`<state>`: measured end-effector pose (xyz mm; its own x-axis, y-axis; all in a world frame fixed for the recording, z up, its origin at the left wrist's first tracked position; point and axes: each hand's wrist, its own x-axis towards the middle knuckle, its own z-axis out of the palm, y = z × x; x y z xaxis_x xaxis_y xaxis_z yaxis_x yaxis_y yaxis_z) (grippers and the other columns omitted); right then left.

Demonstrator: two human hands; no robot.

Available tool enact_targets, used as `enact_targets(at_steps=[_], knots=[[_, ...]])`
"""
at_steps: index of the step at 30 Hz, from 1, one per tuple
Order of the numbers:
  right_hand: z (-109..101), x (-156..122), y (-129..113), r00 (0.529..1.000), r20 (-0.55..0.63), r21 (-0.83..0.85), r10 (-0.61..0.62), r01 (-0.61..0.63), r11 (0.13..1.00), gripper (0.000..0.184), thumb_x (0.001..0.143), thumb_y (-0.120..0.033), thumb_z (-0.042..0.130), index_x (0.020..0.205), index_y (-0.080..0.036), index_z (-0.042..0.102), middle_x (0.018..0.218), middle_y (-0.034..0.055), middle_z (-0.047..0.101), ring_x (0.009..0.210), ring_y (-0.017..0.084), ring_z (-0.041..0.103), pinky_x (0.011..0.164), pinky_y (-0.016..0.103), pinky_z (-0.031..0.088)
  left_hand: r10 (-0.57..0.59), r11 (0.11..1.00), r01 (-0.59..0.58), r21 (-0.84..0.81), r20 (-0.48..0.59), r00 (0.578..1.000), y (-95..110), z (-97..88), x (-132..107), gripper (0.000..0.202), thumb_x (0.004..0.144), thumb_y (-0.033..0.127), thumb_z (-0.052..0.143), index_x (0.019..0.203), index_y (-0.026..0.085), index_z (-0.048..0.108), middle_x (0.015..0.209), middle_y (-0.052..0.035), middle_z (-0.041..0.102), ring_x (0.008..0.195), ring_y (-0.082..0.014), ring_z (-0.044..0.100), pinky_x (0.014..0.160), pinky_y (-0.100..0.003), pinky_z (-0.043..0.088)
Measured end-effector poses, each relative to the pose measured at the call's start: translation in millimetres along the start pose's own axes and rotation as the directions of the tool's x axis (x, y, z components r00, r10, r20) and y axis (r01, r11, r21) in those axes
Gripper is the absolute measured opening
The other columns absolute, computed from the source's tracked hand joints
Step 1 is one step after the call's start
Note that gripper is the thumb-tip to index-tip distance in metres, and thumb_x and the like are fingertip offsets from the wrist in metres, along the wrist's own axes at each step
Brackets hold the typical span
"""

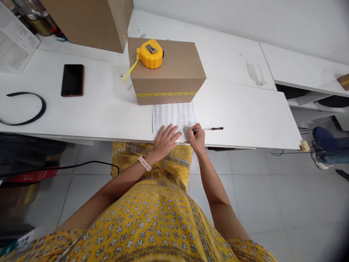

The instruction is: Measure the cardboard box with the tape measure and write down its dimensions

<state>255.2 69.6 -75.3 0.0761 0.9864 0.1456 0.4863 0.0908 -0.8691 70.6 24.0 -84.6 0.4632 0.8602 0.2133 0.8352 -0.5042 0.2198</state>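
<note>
A printed sheet of paper [174, 114] lies at the front edge of the white table [245, 116]. My left hand [165, 140] rests flat on its lower part, fingers spread, a watch on the wrist. My right hand [196, 137] is closed round a pen [208, 128] whose tip touches the sheet's lower right corner. Just behind the sheet stands a small cardboard box [169, 72] sealed with yellow tape. A yellow tape measure [150, 54] sits on top of it, its tape hanging down the left side.
A black phone [72, 79] and a black band [24, 108] lie to the left. A larger cardboard box [89, 22] stands at the back left. Another person's shoe [324, 140] shows under the table at the right. A black cable [68, 167] runs across the floor.
</note>
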Motion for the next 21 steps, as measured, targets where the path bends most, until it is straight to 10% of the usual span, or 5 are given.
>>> enact_targets(at_steps=[21], knots=[[1.1,-1.0,-1.7,1.0,-0.006,-0.051,-0.028,0.028,0.998,0.022,0.086,-0.035,0.053,0.071,-0.025,0.041,0.053,-0.0081,0.04,0.051,0.011,0.039,0.055,0.027,0.031,-0.006,1.0,0.006,-0.02,-0.002,1.0,0.3,-0.2,0.3,0.045,0.099,0.025,0.054,0.143,0.021,0.056,0.159,-0.0108,0.046,0.152,-0.03,0.034,0.125,-0.055,0.026]])
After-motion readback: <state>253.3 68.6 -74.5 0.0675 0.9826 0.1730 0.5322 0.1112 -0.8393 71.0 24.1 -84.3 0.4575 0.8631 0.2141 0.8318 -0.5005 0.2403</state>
